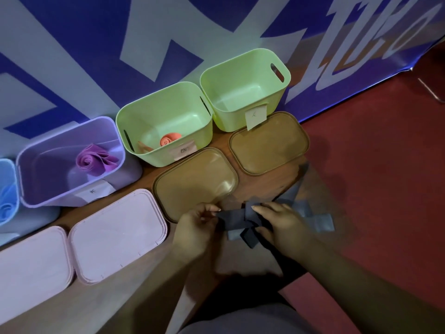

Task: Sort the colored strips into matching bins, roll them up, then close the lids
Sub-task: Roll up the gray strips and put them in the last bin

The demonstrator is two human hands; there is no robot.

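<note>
A dark grey strip (237, 219) lies tangled at the table's right edge, with one end trailing up and right. My left hand (196, 226) pinches its left end. My right hand (279, 222) grips the bunched middle. Four open bins stand along the back: a blue bin (7, 174) with a blue roll, a purple bin (43, 189) holding a purple roll (92, 161), a green bin (134, 116) with an orange roll (169, 139), and a second green bin (243, 61) with nothing in it. All the lids lie in front of the bins.
Two brown lids (195, 182) (268, 143) and two pink lids (118, 232) (31, 263) lie flat on the wooden table. Paper labels hang on the bin fronts. A blue and white banner backs the bins. Red floor (375, 165) lies to the right.
</note>
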